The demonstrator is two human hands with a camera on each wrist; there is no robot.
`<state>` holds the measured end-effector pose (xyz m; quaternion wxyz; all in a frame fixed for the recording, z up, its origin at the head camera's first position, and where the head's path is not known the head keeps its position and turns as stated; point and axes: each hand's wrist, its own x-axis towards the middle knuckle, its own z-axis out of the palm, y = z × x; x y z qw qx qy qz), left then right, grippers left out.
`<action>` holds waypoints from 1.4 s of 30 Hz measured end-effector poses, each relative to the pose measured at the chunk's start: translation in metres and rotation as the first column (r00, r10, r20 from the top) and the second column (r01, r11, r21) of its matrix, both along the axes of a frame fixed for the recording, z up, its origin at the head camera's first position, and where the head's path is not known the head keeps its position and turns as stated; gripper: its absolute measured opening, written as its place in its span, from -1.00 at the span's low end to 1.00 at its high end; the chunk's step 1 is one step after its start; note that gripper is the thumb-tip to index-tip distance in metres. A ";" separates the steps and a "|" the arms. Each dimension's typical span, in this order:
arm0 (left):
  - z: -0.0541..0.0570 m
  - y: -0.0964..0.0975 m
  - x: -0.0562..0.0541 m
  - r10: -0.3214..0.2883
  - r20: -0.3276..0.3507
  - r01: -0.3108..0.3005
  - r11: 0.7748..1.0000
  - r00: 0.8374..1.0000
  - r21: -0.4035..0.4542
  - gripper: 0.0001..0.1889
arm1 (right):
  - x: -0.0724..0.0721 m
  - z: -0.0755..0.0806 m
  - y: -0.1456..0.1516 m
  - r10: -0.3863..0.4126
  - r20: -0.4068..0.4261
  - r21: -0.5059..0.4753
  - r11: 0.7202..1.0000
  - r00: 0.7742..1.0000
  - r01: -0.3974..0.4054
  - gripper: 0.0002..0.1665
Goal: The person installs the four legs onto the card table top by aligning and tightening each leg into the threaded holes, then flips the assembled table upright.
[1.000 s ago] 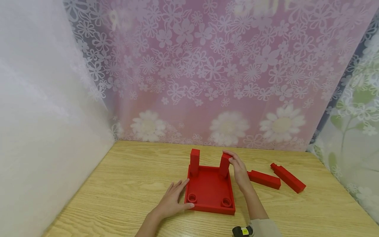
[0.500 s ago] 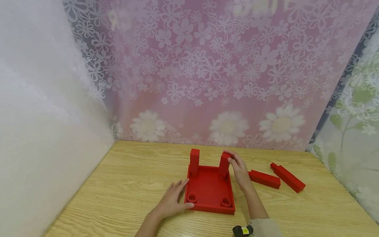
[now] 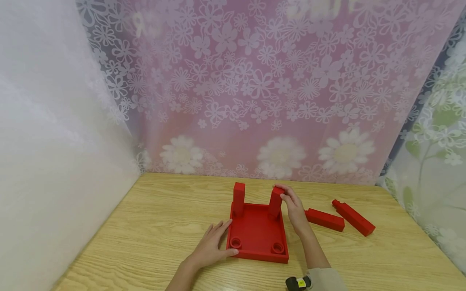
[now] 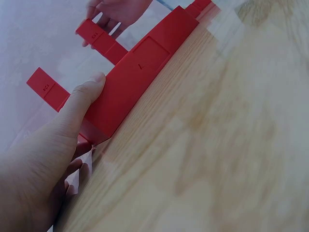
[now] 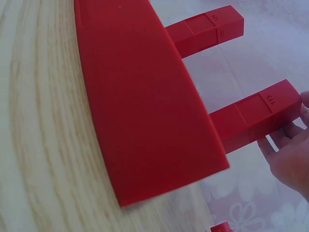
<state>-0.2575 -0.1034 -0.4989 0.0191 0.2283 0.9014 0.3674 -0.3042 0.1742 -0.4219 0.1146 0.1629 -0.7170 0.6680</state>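
Observation:
A red square tray-like base (image 3: pixel 257 232) lies with its raised rim up on the wooden table, two round sockets in its near corners. My left hand (image 3: pixel 211 248) rests at its near left corner, thumb on the front wall, spread fingers along the left side. A red square leg (image 3: pixel 238 200) stands upright at the far left corner. At the far right corner stands another red leg (image 3: pixel 275 203), marked 113 in the right wrist view; my right hand (image 3: pixel 294 208) holds its top between thumb and fingers. That leg leans slightly right. Its lower end is partly hidden by the rim.
Two loose red legs lie right of the base, a nearer one (image 3: pixel 325 220) and a farther one (image 3: pixel 353 217), each with a narrow end. A pink floral curtain (image 3: pixel 225 101) hangs behind the table (image 3: pixel 164 210). A white sheet (image 3: pixel 65 141) bounds the left side.

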 end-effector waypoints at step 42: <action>0.001 0.000 0.000 -0.006 0.001 0.006 1.000 1.000 -0.009 -0.07 | 0.007 0.008 -0.008 -0.046 0.049 0.021 0.999 0.998 0.045 -0.57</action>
